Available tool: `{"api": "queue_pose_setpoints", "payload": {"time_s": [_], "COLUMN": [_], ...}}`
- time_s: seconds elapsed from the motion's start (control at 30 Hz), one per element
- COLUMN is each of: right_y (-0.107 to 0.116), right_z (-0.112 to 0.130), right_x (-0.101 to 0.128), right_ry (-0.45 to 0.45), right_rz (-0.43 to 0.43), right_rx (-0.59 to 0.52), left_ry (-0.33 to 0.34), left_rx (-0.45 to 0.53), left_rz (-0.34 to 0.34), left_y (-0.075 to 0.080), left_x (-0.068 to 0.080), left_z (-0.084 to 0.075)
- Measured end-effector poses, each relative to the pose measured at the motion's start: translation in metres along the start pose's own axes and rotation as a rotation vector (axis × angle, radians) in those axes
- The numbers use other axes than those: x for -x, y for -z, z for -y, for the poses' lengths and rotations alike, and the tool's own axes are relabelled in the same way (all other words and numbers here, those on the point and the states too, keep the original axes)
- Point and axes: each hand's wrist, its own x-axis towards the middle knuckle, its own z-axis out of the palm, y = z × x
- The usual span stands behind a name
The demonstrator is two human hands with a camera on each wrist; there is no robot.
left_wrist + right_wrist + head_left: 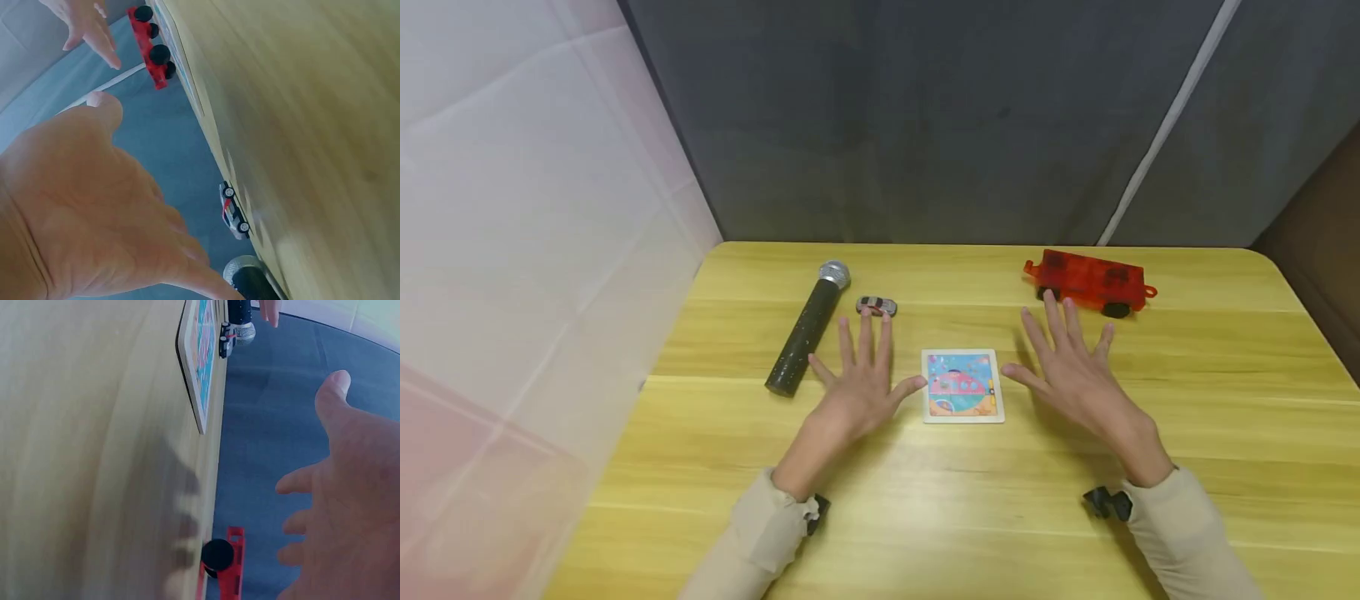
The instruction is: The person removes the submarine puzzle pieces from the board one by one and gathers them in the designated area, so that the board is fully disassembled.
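My left hand (857, 396) hovers over the table with its fingers spread, between a black microphone (805, 337) with a silver head and a square picture puzzle (962, 385) in a white frame. Just beyond its fingertips is a small silver toy car (876, 306). My right hand (1078, 379), fingers also spread, is held to the right of the puzzle. Past its fingertips lies a red toy wagon (1090, 282) with black wheels and a hook. In the right wrist view a gap shows between the hand (356, 506) and the tabletop. Neither hand holds anything.
The yellow wood-grain table (955, 508) ends at a dark grey panel (910, 125) along its far edge. A pale sheet (535, 208) stands at the left. Each cuff carries a black wrist device, such as the one by the right sleeve (1107, 503).
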Motion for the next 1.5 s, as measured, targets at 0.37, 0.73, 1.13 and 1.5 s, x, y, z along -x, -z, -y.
{"api": "queue_pose_setpoints", "payload": {"time_s": [0.37, 0.73, 1.13, 1.5], "right_y": [-0.031, -0.004, -0.016, -0.026], "right_z": [-0.014, 0.024, 0.036, 0.032], "right_x": [-0.032, -0.04, -0.051, -0.05], "right_ry": [0.347, 0.21, 0.033, 0.058], "right_rz": [-0.084, 0.06, 0.035, -0.021], "right_rx": [-0.108, 0.025, -0.051, -0.065], "left_ry": [-0.162, -0.345, -0.373, -0.371], "left_rx": [-0.078, -0.096, -0.081, -0.068], "left_rz": [0.026, 0.249, 0.334, 0.324], "left_y": [-0.012, -0.022, -0.01, -0.012], "left_x": [-0.003, 0.018, 0.01, 0.009], "left_z": [-0.016, -0.055, -0.053, -0.049]}}
